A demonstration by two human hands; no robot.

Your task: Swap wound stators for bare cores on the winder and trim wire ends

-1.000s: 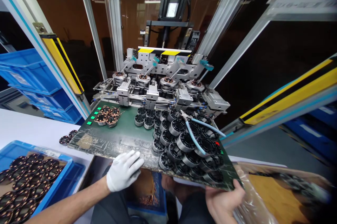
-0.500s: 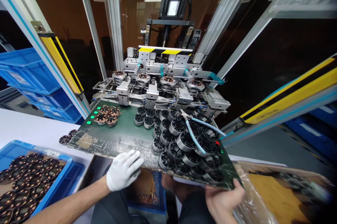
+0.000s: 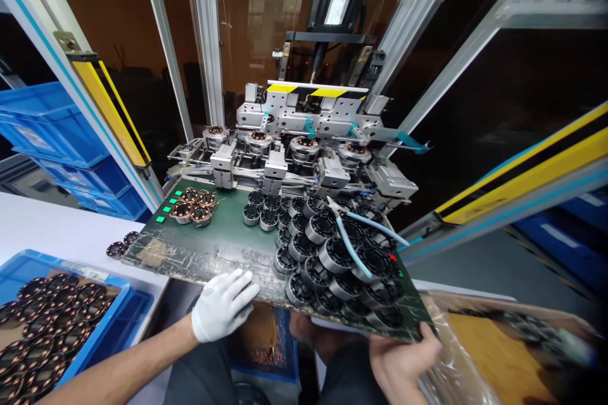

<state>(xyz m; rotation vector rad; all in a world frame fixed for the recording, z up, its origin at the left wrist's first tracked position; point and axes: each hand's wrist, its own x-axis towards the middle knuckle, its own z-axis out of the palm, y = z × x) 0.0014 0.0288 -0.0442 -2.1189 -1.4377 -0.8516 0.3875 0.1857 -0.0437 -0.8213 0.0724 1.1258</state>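
My left hand [image 3: 224, 305], in a white glove, rests at the front edge of the green board [image 3: 199, 253], its fingers spread and nothing in them. My bare right hand [image 3: 406, 354] grips the board's front right corner, thumb on top. Many black-and-silver rings [image 3: 301, 246] stand on the board's right half, with blue-handled pliers [image 3: 349, 243] lying over them. Several copper-wound rings [image 3: 183, 210] sit at the back left of the board. Behind it, a metal fixture [image 3: 275, 164] holds more wound rings [image 3: 304, 146] in a row.
A blue bin [image 3: 121, 303] full of copper-wound rings stands at the left, near two loose rings [image 3: 115, 249]. Blue crates [image 3: 52, 120] are stacked beyond. A plastic-lined box [image 3: 456, 354] is at the right. Yellow-edged posts [image 3: 114, 113] flank the machine.
The upper part of the fixture, with its striped bar and the column above, has shifted right. Both hands have stayed in place.
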